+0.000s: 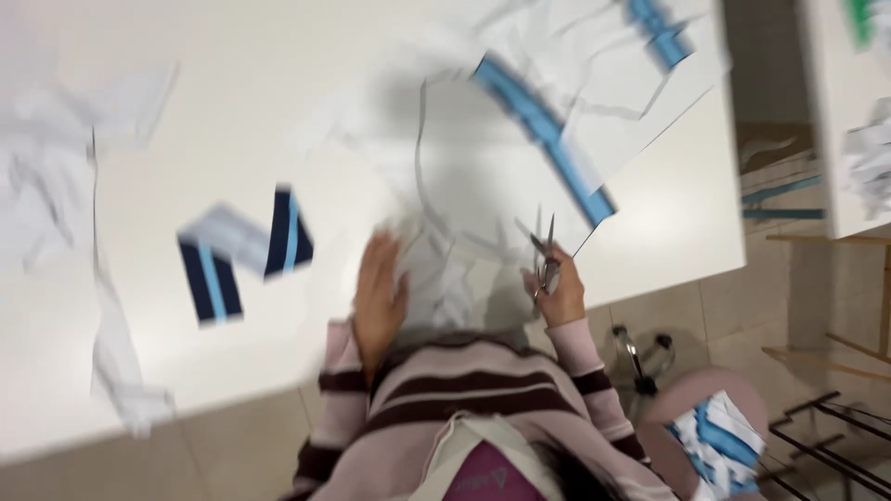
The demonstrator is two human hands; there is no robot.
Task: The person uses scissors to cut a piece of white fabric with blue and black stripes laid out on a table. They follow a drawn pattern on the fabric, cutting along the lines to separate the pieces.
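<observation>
The whole view is blurred by motion, so edges and small scraps are hard to make out. The left hand (379, 295) lies flat with fingers spread on white paper (455, 213) near the table's front edge. The right hand (555, 289) is closed around the handles of scissors (546, 252), blades pointing away from the person. A blue strip (548, 139) runs across the paper. Dark blue pieces (246, 255) lie to the left on the white table (232, 111). Beyond its edge is tiled floor (687, 325).
</observation>
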